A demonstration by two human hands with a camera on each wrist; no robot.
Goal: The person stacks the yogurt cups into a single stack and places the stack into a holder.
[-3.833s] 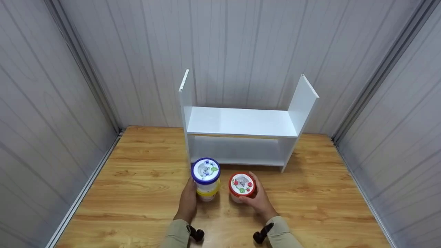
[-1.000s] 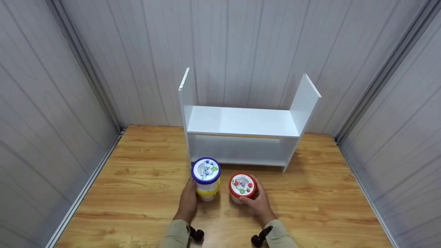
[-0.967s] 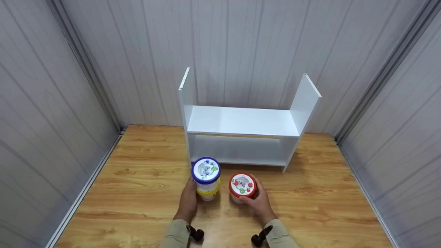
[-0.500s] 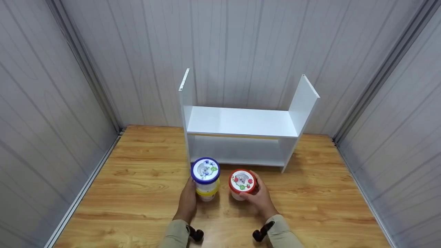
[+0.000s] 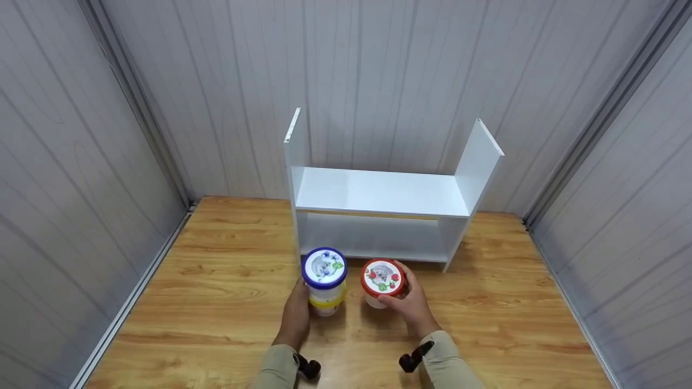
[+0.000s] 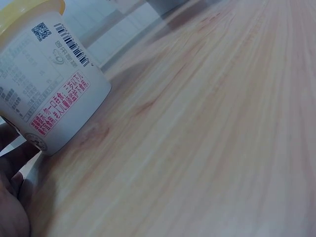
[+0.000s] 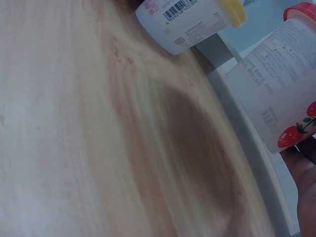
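Two plastic tubs are stacked upright on the table, a blue-lidded tub (image 5: pixel 324 267) over a yellow-lidded tub (image 5: pixel 325 310). My left hand (image 5: pixel 294 313) holds this stack from its left side, and in the left wrist view fingers curl at the base of the yellow-lidded tub (image 6: pixel 54 79). To the right, my right hand (image 5: pixel 415 308) grips a red-lidded tub (image 5: pixel 383 276) with strawberries on its label, thumb in front and fingers on the far side. The right wrist view has the red-lidded tub (image 7: pixel 276 79) raised over the table, its shadow below.
A white two-tier shelf unit (image 5: pixel 381 190) stands just behind the tubs, with upright side panels. The wooden table (image 5: pixel 216 302) is bounded by pale panelled walls (image 5: pixel 373 81) at the back and both sides.
The right hand has lifted the red-lidded tub and moved it slightly toward the shelf unit. The left hand and the stacked tubs have stayed put.
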